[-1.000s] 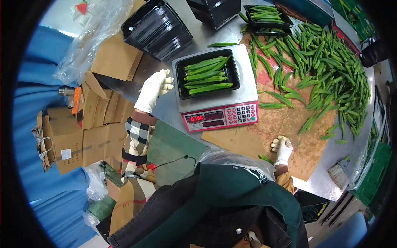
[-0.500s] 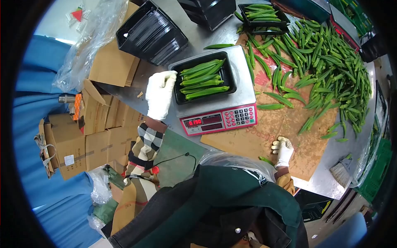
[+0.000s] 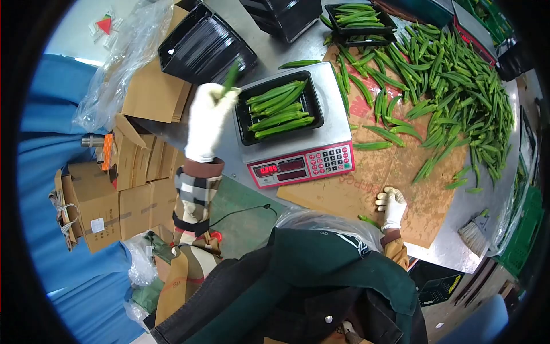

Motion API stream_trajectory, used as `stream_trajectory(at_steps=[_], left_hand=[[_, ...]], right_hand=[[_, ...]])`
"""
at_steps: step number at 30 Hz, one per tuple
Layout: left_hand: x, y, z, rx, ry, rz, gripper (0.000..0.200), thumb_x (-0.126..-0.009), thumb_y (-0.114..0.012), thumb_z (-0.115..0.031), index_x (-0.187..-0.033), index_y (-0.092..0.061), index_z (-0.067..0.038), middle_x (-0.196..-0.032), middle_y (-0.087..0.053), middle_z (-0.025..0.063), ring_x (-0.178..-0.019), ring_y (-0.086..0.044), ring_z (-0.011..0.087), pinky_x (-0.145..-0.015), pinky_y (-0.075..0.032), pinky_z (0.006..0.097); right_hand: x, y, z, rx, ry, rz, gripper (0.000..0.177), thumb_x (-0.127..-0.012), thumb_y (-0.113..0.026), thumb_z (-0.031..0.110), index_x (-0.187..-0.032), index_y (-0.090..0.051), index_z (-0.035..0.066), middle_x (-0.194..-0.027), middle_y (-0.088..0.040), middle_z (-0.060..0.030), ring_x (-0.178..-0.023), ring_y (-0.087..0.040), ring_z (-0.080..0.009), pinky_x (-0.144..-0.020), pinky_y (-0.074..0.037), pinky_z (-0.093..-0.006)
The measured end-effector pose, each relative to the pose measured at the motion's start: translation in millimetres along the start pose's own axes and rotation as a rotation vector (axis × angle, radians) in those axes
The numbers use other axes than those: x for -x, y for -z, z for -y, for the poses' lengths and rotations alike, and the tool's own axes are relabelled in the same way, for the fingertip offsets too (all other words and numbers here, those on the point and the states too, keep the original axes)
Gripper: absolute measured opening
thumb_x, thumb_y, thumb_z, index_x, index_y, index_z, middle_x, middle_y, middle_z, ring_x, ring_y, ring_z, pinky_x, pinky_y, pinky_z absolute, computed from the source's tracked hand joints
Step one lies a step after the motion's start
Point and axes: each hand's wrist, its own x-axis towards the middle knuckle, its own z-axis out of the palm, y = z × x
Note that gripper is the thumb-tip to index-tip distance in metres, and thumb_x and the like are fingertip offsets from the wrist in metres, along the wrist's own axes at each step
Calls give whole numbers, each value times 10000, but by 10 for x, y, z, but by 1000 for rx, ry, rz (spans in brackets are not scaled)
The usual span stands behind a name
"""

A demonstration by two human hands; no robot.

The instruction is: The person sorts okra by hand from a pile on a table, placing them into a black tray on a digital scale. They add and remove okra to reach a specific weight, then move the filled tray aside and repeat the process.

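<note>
**One pod lifted beside the weighing tray**

Nearest me, the right hand (image 3: 393,207) rests on the cardboard sheet (image 3: 338,198) with its gloved fingers bent. I cannot tell whether it grips anything. A loose pod (image 3: 366,219) lies just to its left at the near edge of the sheet.

A little farther and to the left stands the scale (image 3: 303,163), its red display lit but too small for me to read. On its platform sits the black tray (image 3: 279,109), holding a layer of okra laid roughly side by side.

The left hand (image 3: 207,120) is raised just left of that tray, closed around a single okra pod (image 3: 231,75) that sticks up and away from the fingers. The pod is clear of the tray, above its far left corner.

I judge this to be the weight-trimming step, with one pod moving between hand and tray. The next move calls for a glance at the display and a steady hand that does not press on the platform.

Farther left, a stack of empty trays (image 3: 200,46) leans against the boxes. To the far right the okra pile (image 3: 458,86) spreads over the table, well apart from both hands, with a filled tray (image 3: 358,17) beyond it.
</note>
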Motion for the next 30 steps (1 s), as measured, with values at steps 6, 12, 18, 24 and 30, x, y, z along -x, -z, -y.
stream_trajectory(at_steps=[6,12,18,24,30], left_hand=[[24,381,700,362,334,-115,205,-931,-731,-213,-1018,-612,-71,-698,-528,-33,-527,-467,51,-496,-431,236],[483,-200,616,25,622,314,329,-923,-725,-359,-993,-665,-43,-654,-560,-32,-454,-458,49,-411,-378,226],[295,-390,486,333,552,266,236,-984,-614,-183,-1132,-636,0,-839,-652,64,-532,-629,134,-394,-469,251],[-349,-852,8,407,489,413,214,-978,-619,-170,-1122,-627,-13,-804,-647,66,-506,-626,142,-391,-488,271],[-1019,-1744,-363,273,418,678,217,-979,-556,-200,-1067,-636,-19,-693,-687,99,-441,-588,154,-407,-489,289]], right_hand=[[-31,-2,-43,26,6,-3,172,-1037,-496,112,-1017,-638,18,-737,-695,-84,-509,-614,-122,-421,-462,-224],[-12,-10,-17,25,3,-5,178,-1032,-485,103,-1011,-639,16,-728,-691,-79,-506,-610,-122,-419,-458,-229],[-24,1,-39,10,-27,-7,171,-1036,-486,127,-1028,-633,38,-726,-698,-81,-502,-626,-139,-405,-473,-255],[13,1,17,-30,-54,18,164,-1024,-475,97,-1018,-614,11,-721,-689,-92,-495,-613,-135,-401,-464,-246],[12,-1,58,-27,-109,11,165,-1018,-463,75,-1017,-611,3,-726,-693,-105,-496,-619,-142,-400,-468,-250]])
